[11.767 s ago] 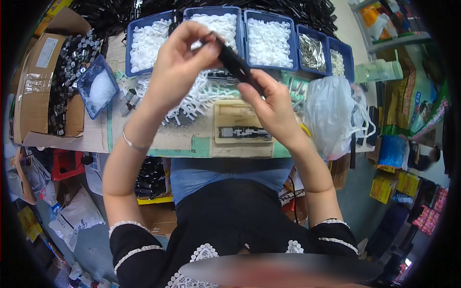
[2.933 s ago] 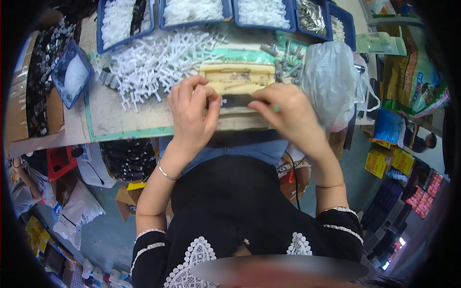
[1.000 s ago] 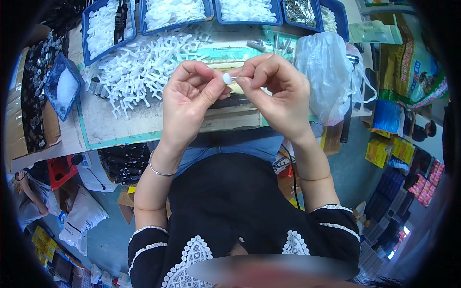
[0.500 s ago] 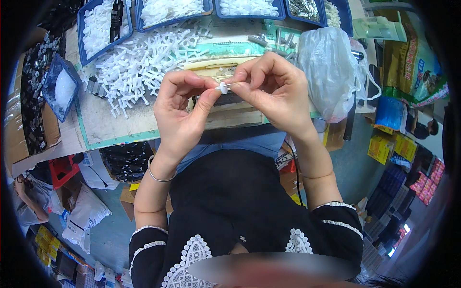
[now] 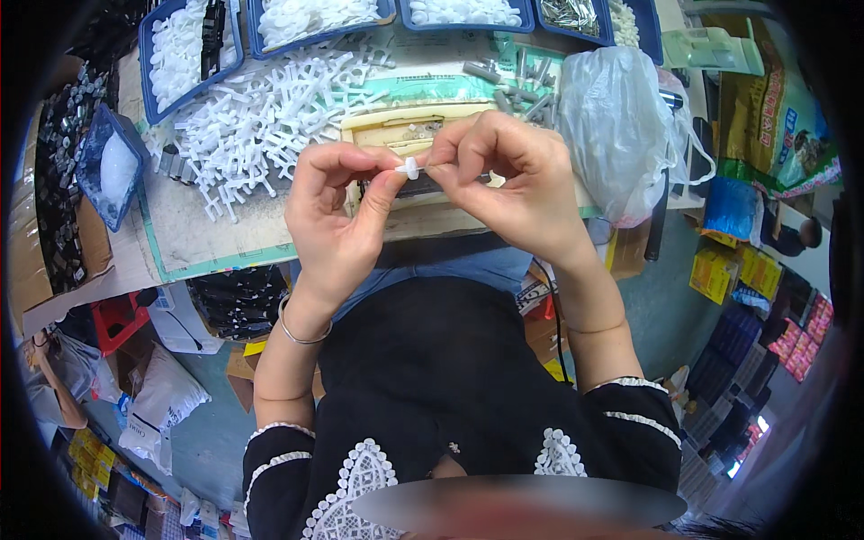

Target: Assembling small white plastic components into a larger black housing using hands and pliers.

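Both hands meet above the beige fixture block (image 5: 396,135) at the near edge of the table (image 5: 207,238). The left hand (image 5: 337,225) comes up from below and to the left of the block; its thumb and forefinger are pinched on a small white plastic cap (image 5: 410,167). The right hand (image 5: 513,184) arches over from the right, fingertips closed on a thin pin (image 5: 450,171) whose far end is hidden under the fingers — so its full length cannot be told.

What matters here is the line between the 2 parts: the pin's long axis lies roughly level, left to right, and the cap sits right at its left tip, touching or very nearly so. The 2 hands are about equally close to that joint, thumbs almost meeting over it.

Left of the fixture block lies a loose heap of white plastic pieces (image 5: 270,108). Beyond the block, along the far edge of the table, stands a row of blue trays (image 5: 180,54) filled with more white parts. To the block's right rests a clear plastic bag (image 5: 616,126), with a few grey metal pins (image 5: 517,85) scattered between bag and trays.
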The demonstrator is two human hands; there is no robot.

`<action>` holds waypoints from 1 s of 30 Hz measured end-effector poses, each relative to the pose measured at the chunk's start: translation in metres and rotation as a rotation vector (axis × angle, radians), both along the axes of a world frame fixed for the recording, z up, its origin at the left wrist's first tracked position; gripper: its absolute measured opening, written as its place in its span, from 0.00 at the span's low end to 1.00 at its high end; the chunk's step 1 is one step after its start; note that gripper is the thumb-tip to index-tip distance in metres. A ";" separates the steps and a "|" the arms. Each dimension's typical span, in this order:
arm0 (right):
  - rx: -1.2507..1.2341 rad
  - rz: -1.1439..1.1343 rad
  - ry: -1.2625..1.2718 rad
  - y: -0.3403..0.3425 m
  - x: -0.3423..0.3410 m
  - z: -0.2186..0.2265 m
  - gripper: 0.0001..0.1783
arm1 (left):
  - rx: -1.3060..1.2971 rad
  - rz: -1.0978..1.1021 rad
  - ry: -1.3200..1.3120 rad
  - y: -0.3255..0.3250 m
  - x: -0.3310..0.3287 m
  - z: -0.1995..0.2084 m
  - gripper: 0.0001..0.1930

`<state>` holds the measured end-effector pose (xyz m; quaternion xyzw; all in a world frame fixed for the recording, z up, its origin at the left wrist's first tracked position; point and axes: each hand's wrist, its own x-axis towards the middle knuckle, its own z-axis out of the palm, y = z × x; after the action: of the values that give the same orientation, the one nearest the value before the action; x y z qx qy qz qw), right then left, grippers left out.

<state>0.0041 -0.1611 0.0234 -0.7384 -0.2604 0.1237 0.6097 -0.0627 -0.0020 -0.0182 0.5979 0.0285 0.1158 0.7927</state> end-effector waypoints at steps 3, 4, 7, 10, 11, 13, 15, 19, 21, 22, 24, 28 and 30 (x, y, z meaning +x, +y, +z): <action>0.137 -0.056 0.150 0.004 -0.004 0.000 0.08 | 0.178 0.057 -0.090 0.001 -0.001 -0.002 0.13; 0.136 -0.057 0.152 0.003 -0.005 0.000 0.08 | 0.141 0.049 -0.081 0.001 -0.001 -0.002 0.13; 0.166 -0.048 0.268 0.002 -0.004 0.001 0.12 | 0.123 0.051 -0.095 0.000 -0.001 -0.002 0.13; 0.096 -0.033 0.189 0.001 -0.006 0.003 0.09 | 0.227 0.089 -0.159 0.000 0.000 -0.003 0.13; 0.010 -0.026 0.138 0.001 -0.006 0.002 0.06 | 0.311 0.119 -0.204 0.001 0.000 -0.003 0.13; -0.076 -0.019 0.089 0.002 -0.008 0.001 0.05 | 0.423 0.145 -0.251 0.003 0.000 -0.005 0.13; 0.018 -0.116 0.210 0.002 -0.014 -0.003 0.07 | 0.530 0.167 -0.295 0.005 -0.001 -0.005 0.14; 0.034 -0.080 0.372 -0.004 -0.025 -0.007 0.06 | 0.879 0.145 -0.564 0.006 -0.010 -0.005 0.14; -0.211 0.042 0.079 -0.009 -0.024 -0.008 0.07 | 1.121 0.094 -0.676 0.008 -0.016 -0.006 0.09; -0.218 0.018 0.052 -0.009 -0.027 -0.011 0.06 | 1.180 0.058 -0.716 0.008 -0.017 -0.005 0.06; -0.313 0.035 -0.156 -0.005 -0.027 -0.014 0.05 | 1.232 0.041 -0.730 0.008 -0.020 -0.010 0.05; -0.394 0.062 -0.595 -0.001 -0.012 -0.037 0.08 | 1.261 0.021 -0.679 0.014 -0.016 -0.018 0.05; -0.450 0.102 -0.792 -0.002 -0.006 -0.046 0.12 | 1.263 -0.004 -0.573 0.020 -0.016 -0.023 0.07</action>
<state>-0.0017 -0.1627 -0.0226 -0.8291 -0.4759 -0.0848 0.2809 -0.0782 0.0180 -0.0411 0.8906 -0.2561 0.2620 0.2693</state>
